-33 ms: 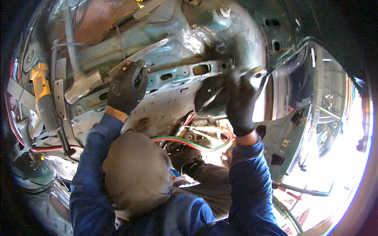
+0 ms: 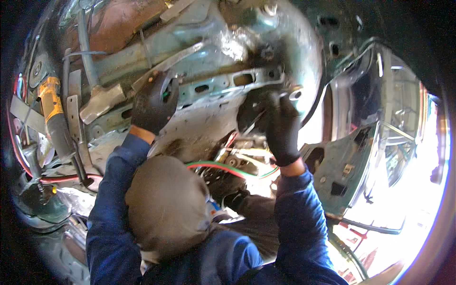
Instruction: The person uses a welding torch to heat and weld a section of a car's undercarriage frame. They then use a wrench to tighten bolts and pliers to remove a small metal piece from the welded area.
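Observation:
Both my arms, in blue sleeves and black gloves, reach up to the teal, rust-stained underside of a car body (image 2: 213, 52). My left hand (image 2: 154, 104) is seen from the back, fingers curled over a diagonal metal bar (image 2: 178, 59) on the panel. My right hand (image 2: 282, 126) is closed around a small silvery tool (image 2: 295, 93), held against the end of a slotted teal bracket (image 2: 237, 80) beside a dark opening. A grey cloth-covered head (image 2: 166, 204) sits between my arms and hides what lies below it.
A yellow angle grinder (image 2: 50, 102) lies at the left among metal strips. Red and green hoses (image 2: 223, 168) run below the panel, and a red cable (image 2: 61, 179) runs at the lower left. A teal door frame (image 2: 342, 171) stands at the right against bright daylight.

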A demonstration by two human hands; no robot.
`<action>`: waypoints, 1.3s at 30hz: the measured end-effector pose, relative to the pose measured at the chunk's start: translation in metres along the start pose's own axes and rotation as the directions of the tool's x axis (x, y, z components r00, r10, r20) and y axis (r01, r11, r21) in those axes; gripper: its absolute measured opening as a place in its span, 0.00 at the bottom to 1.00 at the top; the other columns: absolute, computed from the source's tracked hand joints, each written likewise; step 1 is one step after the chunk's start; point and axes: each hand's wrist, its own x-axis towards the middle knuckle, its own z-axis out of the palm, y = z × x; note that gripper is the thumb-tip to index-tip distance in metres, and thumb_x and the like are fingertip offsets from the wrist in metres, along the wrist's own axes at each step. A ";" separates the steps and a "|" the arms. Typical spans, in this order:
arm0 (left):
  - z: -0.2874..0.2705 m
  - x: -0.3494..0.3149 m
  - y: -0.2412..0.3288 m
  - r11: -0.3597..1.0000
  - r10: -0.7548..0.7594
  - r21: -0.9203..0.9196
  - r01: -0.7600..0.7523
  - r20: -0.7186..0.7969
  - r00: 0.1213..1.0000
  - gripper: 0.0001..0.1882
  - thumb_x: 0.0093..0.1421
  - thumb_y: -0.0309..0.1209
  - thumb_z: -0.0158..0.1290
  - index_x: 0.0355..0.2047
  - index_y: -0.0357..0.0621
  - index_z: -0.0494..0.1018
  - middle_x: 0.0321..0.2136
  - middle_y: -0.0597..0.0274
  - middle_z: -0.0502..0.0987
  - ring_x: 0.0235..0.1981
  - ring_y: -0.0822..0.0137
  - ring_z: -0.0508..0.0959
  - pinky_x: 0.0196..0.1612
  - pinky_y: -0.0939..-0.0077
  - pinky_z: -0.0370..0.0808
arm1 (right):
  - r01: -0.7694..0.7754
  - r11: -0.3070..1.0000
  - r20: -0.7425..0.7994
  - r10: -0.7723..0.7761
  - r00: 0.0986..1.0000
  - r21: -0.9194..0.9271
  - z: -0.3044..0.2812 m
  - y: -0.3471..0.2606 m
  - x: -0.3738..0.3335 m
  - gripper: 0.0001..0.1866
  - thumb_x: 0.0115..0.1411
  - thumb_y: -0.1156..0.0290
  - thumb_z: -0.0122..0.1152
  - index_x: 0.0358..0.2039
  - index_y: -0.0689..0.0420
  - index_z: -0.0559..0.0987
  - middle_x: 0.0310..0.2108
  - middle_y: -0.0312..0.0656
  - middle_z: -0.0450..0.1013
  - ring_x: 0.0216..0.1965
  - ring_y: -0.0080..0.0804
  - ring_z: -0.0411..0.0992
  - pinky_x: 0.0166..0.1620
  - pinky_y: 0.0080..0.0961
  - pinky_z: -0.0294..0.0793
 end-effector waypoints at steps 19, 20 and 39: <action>0.010 0.001 -0.010 0.997 -0.047 -0.050 0.051 0.072 0.996 0.11 0.72 0.33 0.60 0.50 0.43 0.83 0.40 0.52 0.87 0.40 0.63 0.87 0.48 0.69 0.81 | 0.629 0.659 0.830 -0.015 0.557 -0.411 0.030 0.288 -0.153 0.15 0.64 0.71 0.60 0.50 0.54 0.86 0.42 0.43 0.84 0.43 0.42 0.83 0.43 0.40 0.81; 0.006 0.002 -0.010 0.997 -0.058 -0.048 0.061 0.068 0.996 0.11 0.72 0.33 0.60 0.50 0.43 0.83 0.41 0.53 0.87 0.40 0.63 0.87 0.48 0.69 0.81 | 0.450 0.741 0.812 0.216 0.541 -0.498 0.029 0.287 -0.160 0.11 0.65 0.62 0.62 0.39 0.52 0.88 0.39 0.50 0.85 0.42 0.48 0.84 0.47 0.46 0.82; 0.007 0.004 0.007 0.984 -0.169 -0.029 0.174 0.127 0.977 0.10 0.70 0.28 0.60 0.48 0.39 0.83 0.43 0.45 0.86 0.47 0.52 0.88 0.54 0.62 0.81 | -0.642 0.763 0.161 0.645 0.747 -0.075 0.185 0.288 -0.122 0.34 0.66 0.46 0.62 0.71 0.38 0.72 0.60 0.58 0.79 0.58 0.63 0.79 0.58 0.55 0.79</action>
